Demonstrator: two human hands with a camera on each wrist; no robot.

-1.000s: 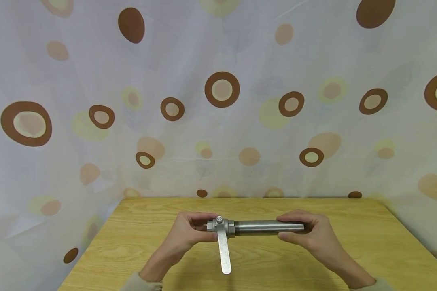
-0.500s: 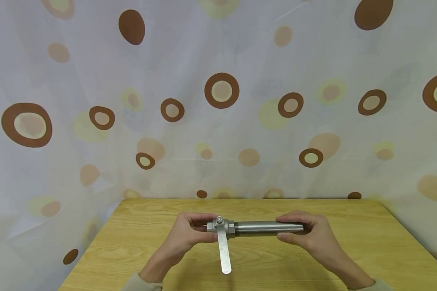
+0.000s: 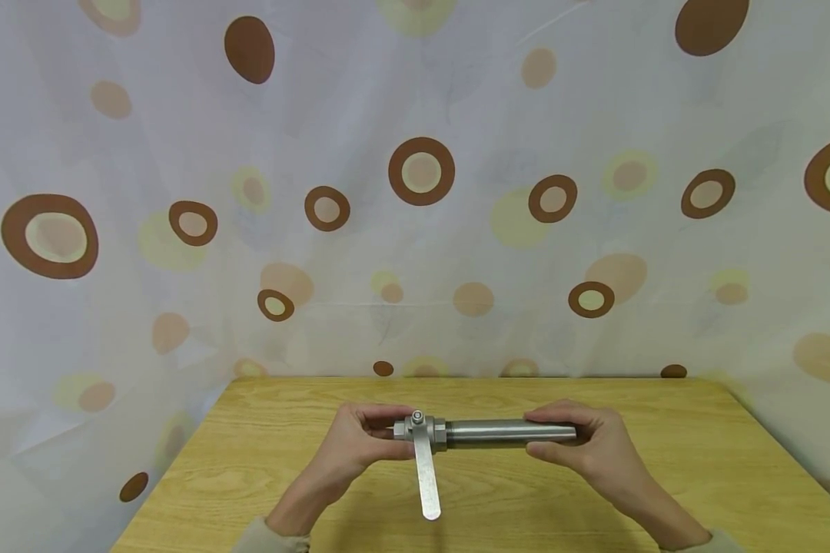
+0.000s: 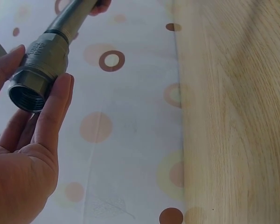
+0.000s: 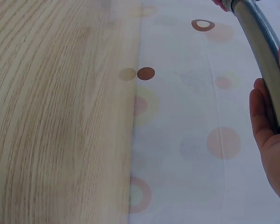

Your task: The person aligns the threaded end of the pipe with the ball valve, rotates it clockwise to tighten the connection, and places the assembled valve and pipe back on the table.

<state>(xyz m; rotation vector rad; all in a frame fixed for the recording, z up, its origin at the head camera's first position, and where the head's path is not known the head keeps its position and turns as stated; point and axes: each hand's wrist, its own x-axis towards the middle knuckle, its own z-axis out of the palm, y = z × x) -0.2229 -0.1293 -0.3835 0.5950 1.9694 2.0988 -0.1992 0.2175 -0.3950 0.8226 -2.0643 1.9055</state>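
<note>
A steel ball valve point(image 3: 437, 435) with a flat lever handle point(image 3: 426, 480) is joined to a straight metal pipe point(image 3: 487, 432). My left hand point(image 3: 353, 442) grips the valve body between thumb and fingers, and the lever points toward me. In the left wrist view the valve's open threaded end point(image 4: 29, 97) faces the camera. At the other side my right hand point(image 3: 588, 436) holds the pipe's free end, thumb below and fingers above. The pipe point(image 5: 266, 56) lies across the right fingers in the right wrist view. Both hands keep the assembly level above the table.
A light wood-grain table point(image 3: 263, 430) lies under the hands. Behind it and along both sides hangs a white curtain point(image 3: 360, 100) printed with brown, peach and yellow circles.
</note>
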